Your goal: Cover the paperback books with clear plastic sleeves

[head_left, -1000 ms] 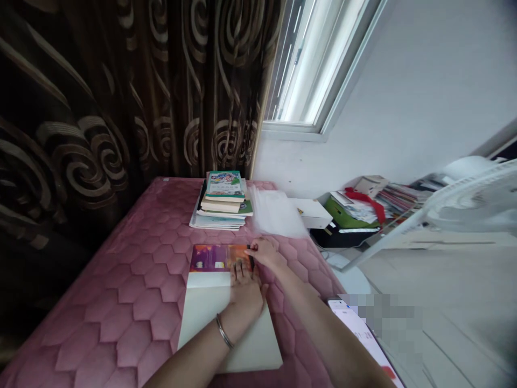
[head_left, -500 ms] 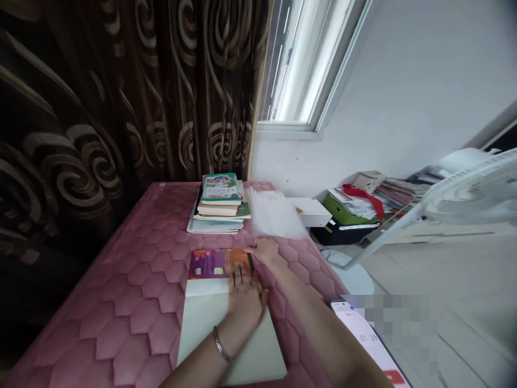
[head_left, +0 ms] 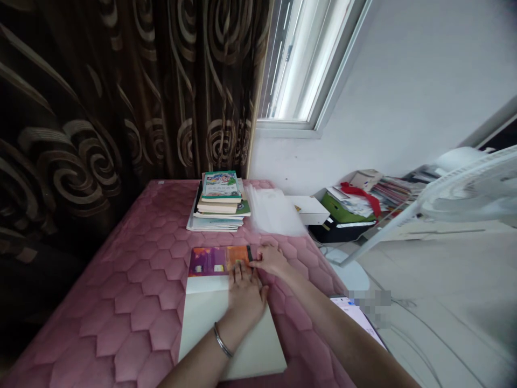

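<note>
An open book (head_left: 214,328) lies on the pink quilted mattress, its cream page facing up. Across its far end runs a purple and orange printed flap (head_left: 208,262) with a dark strip at its right edge. My left hand (head_left: 245,293), a silver bangle on its wrist, lies flat over the flap and the page with its fingers stretched out. At the flap's right edge is my right hand (head_left: 271,260), its fingers curled and the thumb and forefinger closed at that edge.
Farther back on the mattress (head_left: 137,291) stand a stack of books (head_left: 220,202) and clear plastic sheets (head_left: 272,210). A phone (head_left: 357,318) lies at the right edge. Beyond are a white box (head_left: 309,209), a white fan (head_left: 388,231) and piled papers (head_left: 349,199).
My right hand has slid from the flap's far right corner a little toward me along its right edge. My left hand stays pressed on the book.
</note>
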`<control>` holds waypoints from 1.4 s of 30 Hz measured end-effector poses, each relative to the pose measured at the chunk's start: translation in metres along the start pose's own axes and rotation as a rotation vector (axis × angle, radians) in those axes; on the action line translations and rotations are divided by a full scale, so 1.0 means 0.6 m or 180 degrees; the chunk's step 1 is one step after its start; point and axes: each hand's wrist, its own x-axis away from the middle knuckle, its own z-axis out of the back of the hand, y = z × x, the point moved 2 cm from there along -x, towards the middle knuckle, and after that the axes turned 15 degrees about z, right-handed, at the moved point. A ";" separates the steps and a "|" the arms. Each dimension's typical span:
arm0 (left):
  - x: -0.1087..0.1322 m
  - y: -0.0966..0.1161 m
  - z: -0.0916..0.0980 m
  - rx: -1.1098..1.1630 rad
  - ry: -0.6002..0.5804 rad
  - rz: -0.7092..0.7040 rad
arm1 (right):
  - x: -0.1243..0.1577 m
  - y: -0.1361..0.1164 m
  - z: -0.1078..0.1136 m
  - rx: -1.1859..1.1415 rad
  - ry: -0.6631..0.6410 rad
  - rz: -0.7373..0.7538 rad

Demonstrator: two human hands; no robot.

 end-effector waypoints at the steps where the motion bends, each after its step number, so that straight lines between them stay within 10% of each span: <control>1: 0.000 0.000 0.001 0.0003 -0.0013 0.0009 | -0.004 0.000 0.001 0.0045 -0.0030 0.0002; 11: -0.001 -0.002 -0.011 0.0080 0.0041 0.0049 | -0.080 -0.008 0.001 0.0499 0.0169 -0.0344; 23: 0.000 0.001 -0.002 -0.0004 -0.0061 0.0080 | 0.004 -0.028 -0.016 0.0304 0.0338 0.0973; 30: 0.017 -0.001 0.000 -0.0033 -0.0124 0.0024 | 0.008 -0.017 -0.016 0.0236 0.0116 0.0796; 42: 0.205 -0.169 -0.009 -0.0505 0.0791 -0.1176 | 0.007 -0.036 -0.011 0.0503 -0.0035 0.0876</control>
